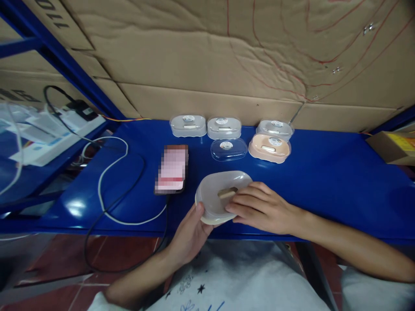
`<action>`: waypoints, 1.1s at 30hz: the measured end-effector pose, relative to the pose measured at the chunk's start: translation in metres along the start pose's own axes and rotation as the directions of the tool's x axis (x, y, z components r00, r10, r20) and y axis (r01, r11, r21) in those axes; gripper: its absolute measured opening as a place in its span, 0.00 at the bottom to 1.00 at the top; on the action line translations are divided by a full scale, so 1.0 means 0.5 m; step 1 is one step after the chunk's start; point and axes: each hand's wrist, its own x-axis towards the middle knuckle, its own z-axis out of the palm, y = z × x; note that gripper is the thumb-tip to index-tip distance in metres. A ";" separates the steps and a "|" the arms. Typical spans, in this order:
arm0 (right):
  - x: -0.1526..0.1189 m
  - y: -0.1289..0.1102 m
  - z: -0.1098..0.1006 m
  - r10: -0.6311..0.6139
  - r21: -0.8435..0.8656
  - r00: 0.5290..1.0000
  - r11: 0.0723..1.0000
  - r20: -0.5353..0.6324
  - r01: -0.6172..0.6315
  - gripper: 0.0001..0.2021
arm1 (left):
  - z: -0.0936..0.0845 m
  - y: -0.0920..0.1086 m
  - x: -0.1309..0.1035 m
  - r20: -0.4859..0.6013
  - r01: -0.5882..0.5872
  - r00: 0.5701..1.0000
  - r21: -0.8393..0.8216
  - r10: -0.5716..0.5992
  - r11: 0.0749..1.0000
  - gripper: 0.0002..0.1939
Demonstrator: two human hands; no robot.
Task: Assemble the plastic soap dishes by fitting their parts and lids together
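My left hand holds an oval whitish plastic box tilted above the front edge of the table, its thumb on the near left rim and its other fingers underneath. Across the box's right side lie the bent fingers of my right hand, closed on the edge. A short beige bar shows on the box beside those fingertips; whether they touch it, I cannot tell. Behind it, a clear oval lid with a round label lies flat on the table.
On the blue table, several lidded boxes stand at the back, including a peach one and a whitish one. A phone lies left of my hands. A white cable loops nearby; a power strip sits further left.
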 end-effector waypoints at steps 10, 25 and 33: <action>0.013 0.002 0.008 -0.018 0.092 0.998 0.996 -0.054 0.023 0.11 | -0.002 -0.002 0.004 -0.007 -0.035 0.999 -0.025 0.035 0.999 0.33; -0.027 0.156 0.058 0.489 -0.003 0.843 0.865 0.223 -0.501 0.33 | 0.016 0.017 0.008 -0.113 -0.016 0.994 -0.032 0.012 0.999 0.35; -0.030 0.150 0.046 0.434 -0.005 0.890 0.899 0.141 -0.438 0.27 | 0.013 0.017 0.007 -0.058 -0.025 0.998 -0.042 0.023 0.999 0.34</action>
